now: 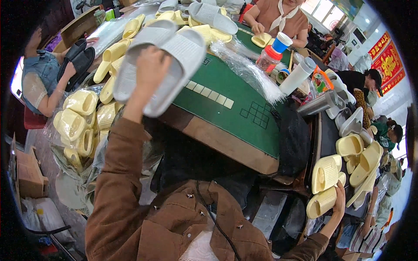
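Note:
Raised over the left end of the green-topped table, my left hand (152,67) is closed on a pair of grey slippers (185,50), its fingers hooked over them. At the lower right, my right hand (339,202) closes around the edge of a pale yellow slipper (321,203). Touching that one is another yellow slipper (325,175), and both lie at the edge of a dark side table. More yellow slippers (365,163) are piled just right of that hand. The thumb of my right hand is partly hidden.
The green table (217,78) carries cream tiles (209,92), plastic bags (248,67), a red-lidded jar (269,58) and a white tumbler (298,76). Bagged yellow slippers (80,122) sit at left. One co-worker handles black slippers (78,61); another, across the table, touches a yellow slipper (261,40).

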A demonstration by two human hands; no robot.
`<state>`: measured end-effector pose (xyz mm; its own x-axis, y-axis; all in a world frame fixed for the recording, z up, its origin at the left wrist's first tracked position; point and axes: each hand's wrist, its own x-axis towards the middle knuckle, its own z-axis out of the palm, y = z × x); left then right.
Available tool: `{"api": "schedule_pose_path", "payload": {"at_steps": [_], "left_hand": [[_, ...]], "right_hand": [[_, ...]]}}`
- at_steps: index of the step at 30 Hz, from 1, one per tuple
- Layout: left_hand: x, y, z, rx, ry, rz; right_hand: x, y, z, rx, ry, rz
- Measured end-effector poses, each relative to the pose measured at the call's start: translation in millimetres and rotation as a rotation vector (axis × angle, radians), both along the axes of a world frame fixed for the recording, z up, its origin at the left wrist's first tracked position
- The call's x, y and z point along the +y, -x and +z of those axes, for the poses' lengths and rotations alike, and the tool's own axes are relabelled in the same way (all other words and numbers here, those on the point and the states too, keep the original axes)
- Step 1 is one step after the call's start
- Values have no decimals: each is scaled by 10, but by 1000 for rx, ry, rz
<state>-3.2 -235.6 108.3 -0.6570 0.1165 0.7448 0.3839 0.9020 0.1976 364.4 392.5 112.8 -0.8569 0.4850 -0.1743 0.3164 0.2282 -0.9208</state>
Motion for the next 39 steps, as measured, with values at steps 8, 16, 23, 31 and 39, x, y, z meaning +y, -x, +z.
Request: {"api": "schedule_pose_path", "payload": {"at_steps": [8, 16, 23, 31, 39], "left_hand": [[-890, 455, -494, -135, 104, 219], [-392, -101, -244, 123, 8, 153], [380, -500, -263, -22, -233, -268], [893, -839, -576, -250, -285, -461], [1130, -1181, -780, -318, -282, -508]], "right_hand": [[21, -68, -137, 125, -9, -65], [-1598, 722, 429, 154, 368, -54], [-2760, 1529, 146, 228, 818, 245], [-3271, 2174, -567, 263, 949, 218], [-2660, 2176, -673, 351, 211, 187]]}}
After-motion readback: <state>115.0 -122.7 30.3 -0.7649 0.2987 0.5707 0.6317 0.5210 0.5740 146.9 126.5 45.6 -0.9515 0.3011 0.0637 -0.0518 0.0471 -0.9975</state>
